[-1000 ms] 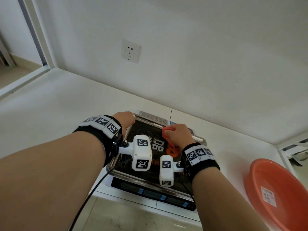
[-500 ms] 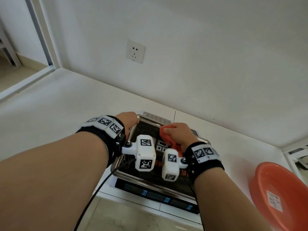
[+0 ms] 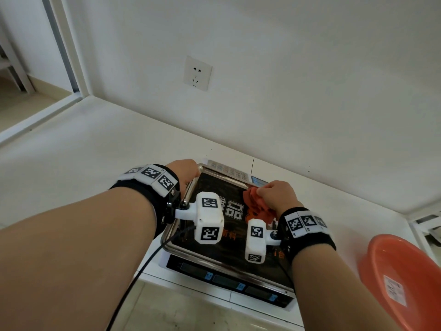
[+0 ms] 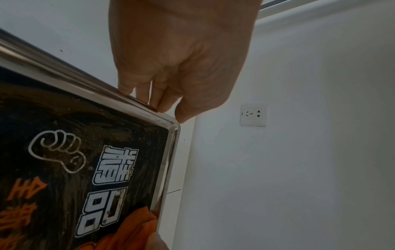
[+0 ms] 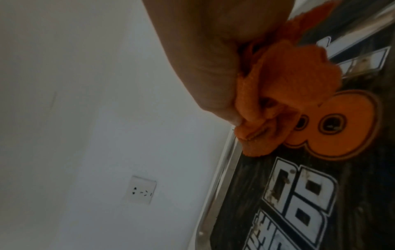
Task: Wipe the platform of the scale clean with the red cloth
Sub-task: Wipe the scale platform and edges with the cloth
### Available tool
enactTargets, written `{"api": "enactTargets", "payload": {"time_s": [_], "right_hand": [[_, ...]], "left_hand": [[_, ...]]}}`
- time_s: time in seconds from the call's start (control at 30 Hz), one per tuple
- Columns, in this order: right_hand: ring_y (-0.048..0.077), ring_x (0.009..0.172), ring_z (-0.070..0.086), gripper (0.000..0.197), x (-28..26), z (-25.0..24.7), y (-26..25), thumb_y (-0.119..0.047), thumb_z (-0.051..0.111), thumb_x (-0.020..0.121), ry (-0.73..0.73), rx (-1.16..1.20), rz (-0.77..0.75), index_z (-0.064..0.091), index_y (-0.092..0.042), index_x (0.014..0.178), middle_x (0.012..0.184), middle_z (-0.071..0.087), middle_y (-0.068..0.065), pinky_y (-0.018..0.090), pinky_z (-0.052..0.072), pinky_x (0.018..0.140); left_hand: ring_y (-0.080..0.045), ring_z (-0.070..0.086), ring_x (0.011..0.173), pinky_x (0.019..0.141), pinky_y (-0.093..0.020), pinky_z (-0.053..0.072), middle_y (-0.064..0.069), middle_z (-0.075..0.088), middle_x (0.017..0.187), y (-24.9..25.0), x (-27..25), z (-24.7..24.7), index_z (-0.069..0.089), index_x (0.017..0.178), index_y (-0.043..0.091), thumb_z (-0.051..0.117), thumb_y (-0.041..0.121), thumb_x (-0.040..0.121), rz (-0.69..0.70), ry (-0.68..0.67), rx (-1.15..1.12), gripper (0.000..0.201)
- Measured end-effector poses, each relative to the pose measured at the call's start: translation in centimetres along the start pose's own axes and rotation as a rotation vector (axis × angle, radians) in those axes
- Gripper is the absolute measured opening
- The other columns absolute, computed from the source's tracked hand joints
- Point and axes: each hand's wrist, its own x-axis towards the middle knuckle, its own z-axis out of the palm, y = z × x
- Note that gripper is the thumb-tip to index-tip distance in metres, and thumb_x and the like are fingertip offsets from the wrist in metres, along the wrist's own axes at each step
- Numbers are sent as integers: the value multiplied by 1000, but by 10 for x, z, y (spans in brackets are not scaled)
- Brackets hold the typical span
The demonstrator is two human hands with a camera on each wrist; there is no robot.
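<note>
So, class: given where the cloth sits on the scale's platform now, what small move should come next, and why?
Probably sweep the red cloth left along the far edge of the platform: brown crumbs show in the far-left corner, while the left hand steadies that rim.

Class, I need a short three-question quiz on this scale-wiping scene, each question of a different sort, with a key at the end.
1. True or false: the right hand holds the red cloth bunched up against the platform of the scale.
2. Multiple choice: where do the left hand's fingers rest? A) on the wall socket B) on the platform's metal rim near a far corner C) inside the orange basin
3. Fill in: brown crumbs of dirt show along the platform's edge near the ____ hand.

Key: 1 true; 2 B; 3 left
</note>
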Motion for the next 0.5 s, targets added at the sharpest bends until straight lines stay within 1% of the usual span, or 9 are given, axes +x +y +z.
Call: {"api": "enactTargets", "payload": {"time_s": [0.07, 0.1, 0.17, 0.27, 0.3, 0.37, 0.4, 0.47, 0.5], "right_hand": [[25, 90, 67, 27, -1, 1, -3, -45, 71, 74, -51, -62, -16, 72, -18, 77, 83, 73, 5, 41, 60, 81], [24, 90, 66, 37, -1, 2, -3, -52, 72, 69, -65, -115, -31, 72, -18, 81, 84, 71, 4, 39, 59, 78], [21, 85, 67, 38, -3, 6, -3, -52, 71, 71, -55, -214, -80, 71, -17, 85, 81, 70, 3, 34, 58, 71], [17, 69, 69, 17, -9, 3, -4, -34, 67, 85, -18, -244, -107, 70, -18, 83, 74, 72, 0, 30, 57, 60], [18, 66, 70, 15, -9, -1, -4, -32, 66, 85, -2, -221, -97, 70, -18, 80, 72, 73, 1, 32, 60, 61], [22, 64, 71, 16, -5, -12, -5, -32, 64, 83, 57, -209, -85, 71, -19, 76, 68, 73, 1, 37, 63, 63], [22, 64, 71, 18, -4, -17, -5, -32, 63, 82, 91, -247, -82, 72, -18, 74, 67, 73, 1, 35, 61, 62], [22, 65, 69, 22, -4, -19, -3, -34, 61, 79, 137, -350, -63, 73, -16, 75, 68, 72, 1, 29, 57, 59], [22, 66, 69, 23, -4, -16, -1, -36, 60, 77, 142, -386, -64, 72, -16, 76, 70, 71, 1, 29, 56, 60]], "left_hand": [[-21, 61, 113, 80, -17, 53, -9, 63, 122, 1, -9, 1, 60, 124, 7, 64, 15, 89, 13, -27, 19, 36], [-22, 61, 112, 83, -21, 52, -8, 64, 120, 3, -14, 2, 61, 123, 8, 64, 14, 89, -35, -47, 30, 35], [-23, 60, 116, 77, -21, 52, -10, 62, 124, -2, -6, 0, 58, 126, 6, 61, 15, 91, -21, -17, -75, 37], [-21, 64, 106, 87, -23, 53, -9, 66, 115, 0, -9, 0, 63, 119, 8, 67, 12, 86, 16, -14, -3, 33], [-17, 65, 101, 83, -21, 55, -9, 65, 118, 0, -8, 1, 61, 122, 7, 65, 13, 88, -12, -25, -48, 35], [-8, 60, 83, 62, -11, 53, -11, 59, 131, 0, -3, -3, 53, 132, 5, 56, 18, 94, -35, -20, -142, 41], [-7, 60, 84, 61, -11, 53, -10, 58, 131, 0, -6, -2, 53, 133, 5, 56, 19, 94, 22, 7, -103, 42], [-15, 63, 105, 73, -16, 54, -8, 62, 125, 0, -7, 0, 57, 129, 8, 61, 18, 91, 94, 11, 55, 39], [-20, 60, 117, 69, -17, 53, -9, 59, 129, 0, -8, 0, 55, 132, 7, 58, 18, 93, 51, 2, 23, 40]]}}
